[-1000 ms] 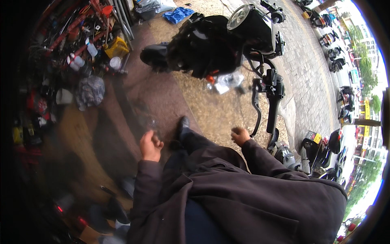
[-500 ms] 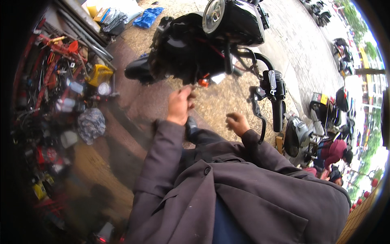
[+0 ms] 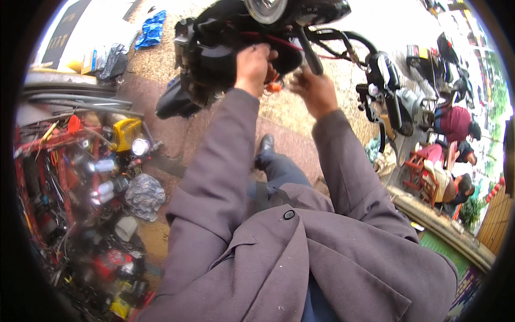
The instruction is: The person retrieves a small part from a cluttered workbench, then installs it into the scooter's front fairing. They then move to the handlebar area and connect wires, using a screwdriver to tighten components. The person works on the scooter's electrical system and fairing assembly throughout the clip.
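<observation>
At the top stands a black two-wheeler (image 3: 214,64) with a round headlight (image 3: 266,6), a handlebar and a grip (image 3: 394,107). My left hand (image 3: 253,67) is raised against its black body panel, fingers curled in; whatever they hold is hidden. Just below those fingers shows a small orange part (image 3: 274,86). To the right, my right hand (image 3: 317,92) is lifted beside a dark tube (image 3: 310,53), with bent, slightly blurred fingers close to the machine's underside. I cannot tell whether it grips anything.
A red rack (image 3: 64,177) cluttered with tools stands at the left, near a yellow container (image 3: 126,134) and a crumpled grey bag (image 3: 145,197). Blue plastic (image 3: 151,29) lies on the ground beyond. Parked scooters and seated people (image 3: 448,182) are at the right.
Both my hands have moved up to the two-wheeler, with my arms stretched farther out. The view has shifted, so the machine sits higher in the picture.
</observation>
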Available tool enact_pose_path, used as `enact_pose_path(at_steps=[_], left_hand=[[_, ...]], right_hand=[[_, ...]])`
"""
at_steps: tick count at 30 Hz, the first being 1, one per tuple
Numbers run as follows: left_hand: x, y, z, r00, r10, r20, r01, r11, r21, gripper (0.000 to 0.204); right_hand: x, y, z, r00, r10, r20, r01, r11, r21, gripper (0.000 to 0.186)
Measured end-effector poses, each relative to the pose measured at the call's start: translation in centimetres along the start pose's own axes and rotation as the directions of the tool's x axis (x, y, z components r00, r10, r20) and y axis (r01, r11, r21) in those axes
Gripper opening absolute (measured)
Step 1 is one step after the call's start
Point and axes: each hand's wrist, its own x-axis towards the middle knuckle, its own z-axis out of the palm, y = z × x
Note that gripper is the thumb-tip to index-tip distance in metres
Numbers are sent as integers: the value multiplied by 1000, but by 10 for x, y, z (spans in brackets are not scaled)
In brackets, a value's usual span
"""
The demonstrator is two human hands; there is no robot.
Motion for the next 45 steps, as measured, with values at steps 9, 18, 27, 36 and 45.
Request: enact_pose_path(at_steps=[9,18,27,36,45], left_hand=[[39,0,-5,738,649,184,-490,329,808,27],[45,9,1,594,625,506,-310,-402,861,31],[73,9,-20,223,619,753,-391,-650,651,15],[97,-1,-22,-60,673,737,-424,-685,592,20],[92,-8,-17,-62,689,722,-335,-696,636,26]], right_hand=[[45,11,6,986,-169,4,154,908,389,20],[59,14,-8,920,-373,123,369,928,55,25],[86,25,-17,744,-628,228,577,776,254,20],[121,31,-21,359,-903,236,912,393,117,13],[137,32,-21,202,-969,140,974,214,76,7]])
